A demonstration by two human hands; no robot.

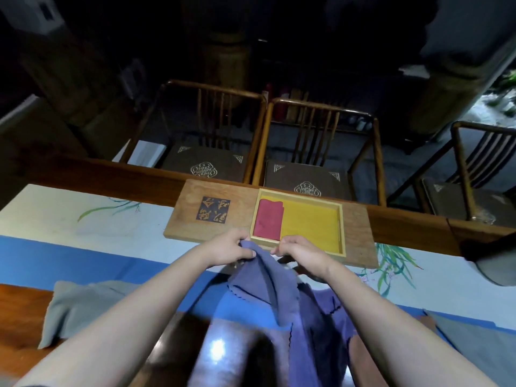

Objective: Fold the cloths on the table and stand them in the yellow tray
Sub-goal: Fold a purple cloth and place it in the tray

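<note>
Both hands are working close together at the near rim of the yellow tray (342, 227). Left hand (227, 247) is pinching the top edge of a blue-purple cloth (282, 291), fingers curled tight around the bunched fabric. Right hand (300, 251) is sitting just beside it, fingers curled narrow at the same edge; whether they are actually gripping the cloth I cannot tell. The cloth is hanging down from the fingers toward the person, draping over the table edge (25, 297) between the forearms.

Just beyond the fingertips, a folded red cloth (269, 220) is lying in the tray's left end. The tray is resting on a wooden board (192, 213). Well left of the fingers, a grey cloth (81, 308) is lying on the table; another grey cloth (480, 339) is lying well right. Beyond the board, wooden chairs (321, 152) are standing.
</note>
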